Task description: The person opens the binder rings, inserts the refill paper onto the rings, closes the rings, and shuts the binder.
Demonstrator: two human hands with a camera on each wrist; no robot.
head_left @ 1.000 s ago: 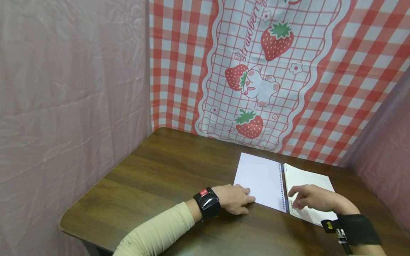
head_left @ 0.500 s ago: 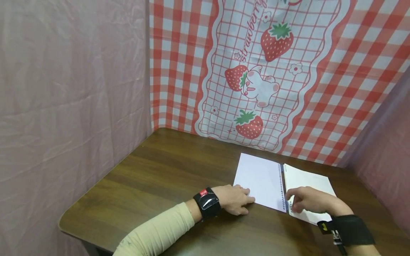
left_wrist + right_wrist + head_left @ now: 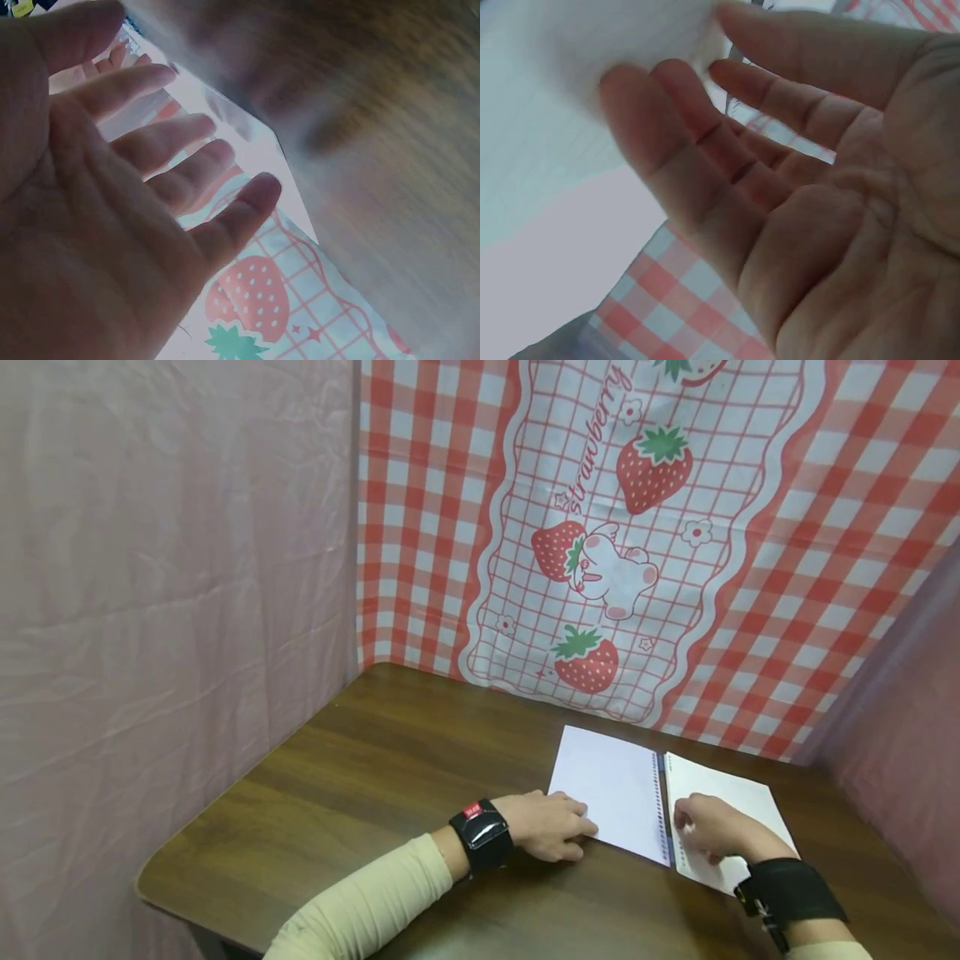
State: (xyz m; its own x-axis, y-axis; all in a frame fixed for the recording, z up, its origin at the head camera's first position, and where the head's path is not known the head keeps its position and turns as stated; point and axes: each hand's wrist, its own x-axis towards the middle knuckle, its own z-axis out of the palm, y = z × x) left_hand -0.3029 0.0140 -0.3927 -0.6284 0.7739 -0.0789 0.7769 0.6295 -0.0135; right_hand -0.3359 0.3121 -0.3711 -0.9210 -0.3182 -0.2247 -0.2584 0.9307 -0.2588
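A spiral notebook [image 3: 606, 787] lies spread on the wooden table, its binding running between two blank-looking white pages. Over the near left corner of the left page rests my left hand [image 3: 546, 827], fingers extended; the left wrist view shows them slightly bent and holding nothing. My right hand [image 3: 716, 827] is at the right page [image 3: 738, 785], close to the binding. In the right wrist view its fingers [image 3: 649, 120] bend loosely with their tips at the paper, and the thumb stands apart from the index finger. No object shows between them.
The wooden table [image 3: 360, 793] extends left of the notebook to a rounded edge. Behind it hangs a red-checked strawberry cloth [image 3: 420, 527]. Pink curtains [image 3: 180, 610] close in both sides. Each wrist wears a black strap [image 3: 483, 835].
My right hand has moved a little left over the right page and its fingers look more curled in. My left hand stays put. The head view has tilted slightly.
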